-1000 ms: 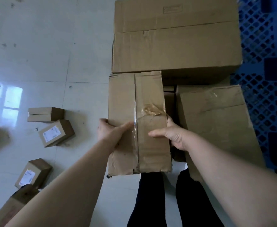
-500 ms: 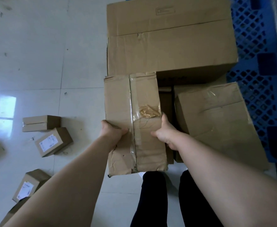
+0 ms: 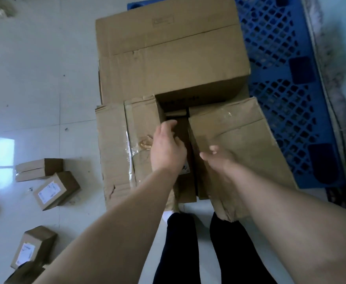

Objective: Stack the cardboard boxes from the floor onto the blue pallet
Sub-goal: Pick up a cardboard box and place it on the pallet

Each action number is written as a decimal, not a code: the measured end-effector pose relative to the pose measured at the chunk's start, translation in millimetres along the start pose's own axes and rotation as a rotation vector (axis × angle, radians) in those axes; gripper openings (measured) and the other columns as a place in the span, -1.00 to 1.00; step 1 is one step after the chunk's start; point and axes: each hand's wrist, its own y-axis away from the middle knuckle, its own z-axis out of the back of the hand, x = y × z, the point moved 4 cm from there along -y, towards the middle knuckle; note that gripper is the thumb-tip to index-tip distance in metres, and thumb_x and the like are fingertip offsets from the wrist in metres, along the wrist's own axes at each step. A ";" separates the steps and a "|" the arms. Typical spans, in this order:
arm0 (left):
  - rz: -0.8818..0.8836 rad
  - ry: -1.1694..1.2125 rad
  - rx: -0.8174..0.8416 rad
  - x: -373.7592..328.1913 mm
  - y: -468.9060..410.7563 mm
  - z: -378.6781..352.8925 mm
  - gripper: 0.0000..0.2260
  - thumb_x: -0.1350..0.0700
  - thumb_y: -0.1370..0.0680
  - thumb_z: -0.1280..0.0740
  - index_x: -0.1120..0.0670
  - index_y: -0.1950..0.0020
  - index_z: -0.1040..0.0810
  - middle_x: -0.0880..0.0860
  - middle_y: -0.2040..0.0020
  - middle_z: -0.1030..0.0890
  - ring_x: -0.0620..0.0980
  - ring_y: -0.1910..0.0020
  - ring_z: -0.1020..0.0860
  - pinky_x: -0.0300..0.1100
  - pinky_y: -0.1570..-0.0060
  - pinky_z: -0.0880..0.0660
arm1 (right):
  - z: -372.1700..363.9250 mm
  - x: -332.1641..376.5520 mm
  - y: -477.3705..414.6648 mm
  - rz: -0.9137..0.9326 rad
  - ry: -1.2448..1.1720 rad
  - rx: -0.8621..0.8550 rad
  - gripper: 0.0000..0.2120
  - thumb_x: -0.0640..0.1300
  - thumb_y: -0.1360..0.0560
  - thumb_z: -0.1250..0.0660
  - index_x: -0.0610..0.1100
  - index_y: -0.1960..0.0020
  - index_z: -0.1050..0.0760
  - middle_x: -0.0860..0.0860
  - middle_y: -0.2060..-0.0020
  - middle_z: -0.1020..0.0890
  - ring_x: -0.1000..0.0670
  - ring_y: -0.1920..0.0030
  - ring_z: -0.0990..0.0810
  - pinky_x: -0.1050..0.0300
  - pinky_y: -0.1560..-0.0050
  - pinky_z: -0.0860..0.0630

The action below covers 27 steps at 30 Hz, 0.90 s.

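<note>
Half a second ago both hands clasped the taped box (image 3: 114,152) by its near sides; now they have let go, and the box lies farther in, its far end against the big box (image 3: 168,58); the left hand (image 3: 167,148) has shifted right and rests on the taped box's right edge, fingers only loosely bent and reaching over the gap, clasping nothing; the right hand (image 3: 219,158), blurred, has moved right and hovers just over the near left part of the right box (image 3: 245,140), fingers spread and slack, holding nothing; whether it touches the cardboard we cannot tell; in the gap between the taped box and the right box a darker, lower box (image 3: 182,130) shows; the taped box is the left near member of the stack, and what it rests on is hidden; the blue pallet (image 3: 286,83) shows bare to the right of the stack; on the floor (image 3: 45,78) to the left lie small boxes (image 3: 55,189), well apart from the stack.
</note>
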 end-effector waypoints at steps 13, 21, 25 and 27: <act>0.773 0.097 0.475 35.2 38.3 -188.5 -0.46 0.12 -0.44 -0.41 0.21 -0.37 -0.35 0.14 -0.15 -0.54 0.10 -0.10 -0.56 -0.10 -0.05 -0.56 | 148.6 -121.9 -68.7 -0.281 0.234 -0.257 -0.12 -0.03 -0.41 -0.50 -0.16 -0.54 -0.06 -0.16 -0.46 -0.27 -0.24 -0.40 -0.34 -0.13 -0.29 -0.43; 0.882 0.199 0.260 44.3 11.6 -159.5 -0.20 0.05 -0.29 -0.48 0.12 -0.43 -0.16 0.20 -0.27 -0.45 0.22 -0.18 -0.53 0.10 -0.16 -0.54 | 126.2 -108.9 -67.3 -0.250 0.082 -0.124 -0.21 -0.06 -0.32 -0.58 -0.12 -0.40 -0.23 -0.15 -0.28 -0.47 -0.20 -0.17 -0.54 -0.12 -0.11 -0.56; 0.918 0.189 0.324 49.1 -3.5 -154.2 -0.02 0.02 -0.12 -0.48 0.11 -0.45 -0.09 0.23 -0.28 -0.43 0.21 -0.19 -0.52 0.09 -0.15 -0.54 | 106.9 -105.2 -68.8 -0.236 0.127 -0.156 -0.34 -0.19 -0.43 -0.46 -0.11 -0.42 -0.19 -0.14 -0.31 -0.41 -0.21 -0.20 -0.50 -0.03 -0.02 -0.55; 0.910 0.178 0.343 51.3 -6.1 -157.0 0.01 0.02 -0.07 -0.45 0.11 -0.45 -0.08 0.24 -0.27 -0.45 0.21 -0.18 -0.54 0.08 -0.12 -0.56 | 102.0 -104.5 -67.4 -0.231 0.136 -0.179 -0.32 -0.18 -0.45 -0.43 -0.10 -0.46 -0.15 -0.14 -0.35 -0.36 -0.21 -0.24 -0.47 -0.01 0.01 -0.52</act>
